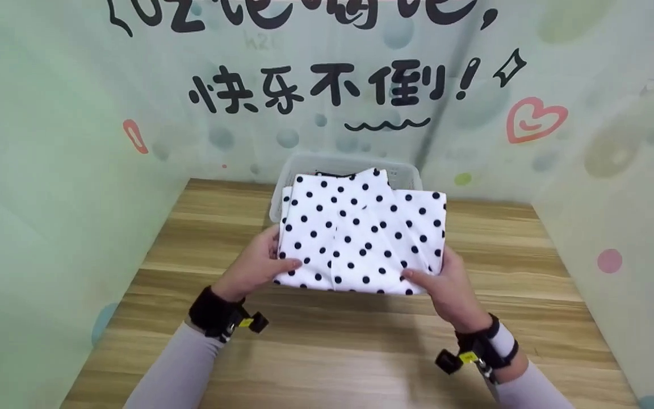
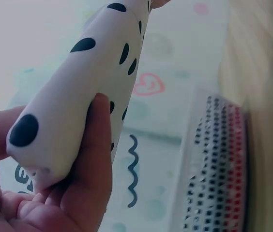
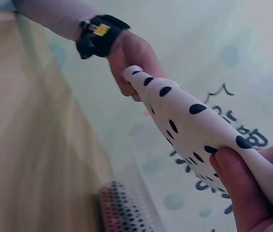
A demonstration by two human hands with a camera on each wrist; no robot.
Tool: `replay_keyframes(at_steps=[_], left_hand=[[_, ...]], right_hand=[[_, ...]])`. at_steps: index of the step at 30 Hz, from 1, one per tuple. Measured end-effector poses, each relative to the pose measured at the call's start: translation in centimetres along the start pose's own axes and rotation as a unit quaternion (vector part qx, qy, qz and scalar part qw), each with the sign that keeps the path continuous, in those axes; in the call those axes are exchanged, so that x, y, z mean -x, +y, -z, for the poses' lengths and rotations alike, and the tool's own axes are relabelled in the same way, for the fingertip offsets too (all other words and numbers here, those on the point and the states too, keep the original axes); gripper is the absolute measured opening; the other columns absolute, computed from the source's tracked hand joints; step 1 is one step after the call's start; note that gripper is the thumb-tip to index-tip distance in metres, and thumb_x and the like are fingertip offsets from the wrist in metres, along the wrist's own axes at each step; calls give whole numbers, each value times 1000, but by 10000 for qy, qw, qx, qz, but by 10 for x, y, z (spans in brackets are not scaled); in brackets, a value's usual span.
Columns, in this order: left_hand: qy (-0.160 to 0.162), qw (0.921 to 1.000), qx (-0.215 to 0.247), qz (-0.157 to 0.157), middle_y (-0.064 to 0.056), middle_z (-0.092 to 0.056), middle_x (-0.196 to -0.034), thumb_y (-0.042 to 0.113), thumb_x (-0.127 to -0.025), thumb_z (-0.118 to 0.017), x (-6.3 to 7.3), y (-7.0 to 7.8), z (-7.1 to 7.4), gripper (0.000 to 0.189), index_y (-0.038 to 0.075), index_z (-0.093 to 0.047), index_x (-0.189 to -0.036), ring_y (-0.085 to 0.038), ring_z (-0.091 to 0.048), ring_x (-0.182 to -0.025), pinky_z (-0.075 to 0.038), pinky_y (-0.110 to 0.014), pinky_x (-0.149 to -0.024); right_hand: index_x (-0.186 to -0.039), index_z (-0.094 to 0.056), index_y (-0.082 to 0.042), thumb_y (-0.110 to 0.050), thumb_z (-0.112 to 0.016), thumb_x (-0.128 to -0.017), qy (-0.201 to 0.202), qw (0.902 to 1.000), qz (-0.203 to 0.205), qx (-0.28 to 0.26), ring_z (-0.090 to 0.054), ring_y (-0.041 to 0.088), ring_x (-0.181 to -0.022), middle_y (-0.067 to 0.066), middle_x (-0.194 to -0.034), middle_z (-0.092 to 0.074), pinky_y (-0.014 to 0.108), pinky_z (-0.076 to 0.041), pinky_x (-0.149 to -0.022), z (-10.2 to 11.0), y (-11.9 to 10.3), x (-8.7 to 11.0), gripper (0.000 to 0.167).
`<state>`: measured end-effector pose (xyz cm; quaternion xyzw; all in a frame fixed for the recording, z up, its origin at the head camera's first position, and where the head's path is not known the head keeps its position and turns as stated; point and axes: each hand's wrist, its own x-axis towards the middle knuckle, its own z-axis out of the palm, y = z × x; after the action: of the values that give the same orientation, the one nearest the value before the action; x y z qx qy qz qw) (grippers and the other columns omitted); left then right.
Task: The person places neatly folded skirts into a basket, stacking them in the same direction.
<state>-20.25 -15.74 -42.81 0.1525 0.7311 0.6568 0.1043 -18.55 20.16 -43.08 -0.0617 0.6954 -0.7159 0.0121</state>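
A folded white garment with black polka dots [image 1: 361, 238] spans the space between both hands in the head view. My left hand [image 1: 247, 264] grips its left edge, with the thumb on top and the fingers underneath. At the opposite side, my right hand [image 1: 453, 292] holds the lower right corner the same way. The left wrist view shows the garment's thick folded edge [image 2: 54, 101] between thumb and fingers. In the right wrist view the garment [image 3: 185, 116] stretches clear of the table from one hand to the other.
A white perforated plastic basket [image 1: 405, 177] stands on the wooden table [image 1: 338, 346] against the back wall, partly hidden behind the garment. Red and dark contents show through its holes [image 2: 216, 164]. Printed wall sheets [image 1: 599, 170] enclose the table at the back and sides.
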Motion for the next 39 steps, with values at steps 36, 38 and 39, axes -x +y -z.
replay_keyframes(at_steps=[36, 38, 39], left_hand=[[2688, 9431, -1957, 52, -16, -67, -144, 12, -96, -78, -150, -36, 2, 54, 8, -59, -145, -31, -64, -134, -53, -44, -114], [2738, 9402, -2024, 38, -16, -66, -146, 13, -96, -78, -151, -36, 1, 53, 8, -59, -145, -31, -62, -136, -51, -44, -116], [2776, 9385, -2054, 21, -16, -66, -147, 13, -95, -78, -152, -37, 1, 53, 8, -60, -145, -32, -62, -137, -51, -44, -116]], right_hand=[[-137, -67, -2, -5, -77, -93, 1916, 9649, 293, 1773, -71, 33, -120, 23, -134, -72, 43, -59, -104, -9, 41, -140, 45], [-136, -68, -3, -5, -77, -94, 1950, 9618, 319, 1897, -71, 34, -119, 24, -133, -72, 45, -60, -103, -10, 41, -141, 44], [-136, -68, -4, -5, -77, -94, 1947, 9610, 312, 1941, -71, 35, -119, 24, -133, -72, 45, -60, -103, -11, 42, -141, 44]])
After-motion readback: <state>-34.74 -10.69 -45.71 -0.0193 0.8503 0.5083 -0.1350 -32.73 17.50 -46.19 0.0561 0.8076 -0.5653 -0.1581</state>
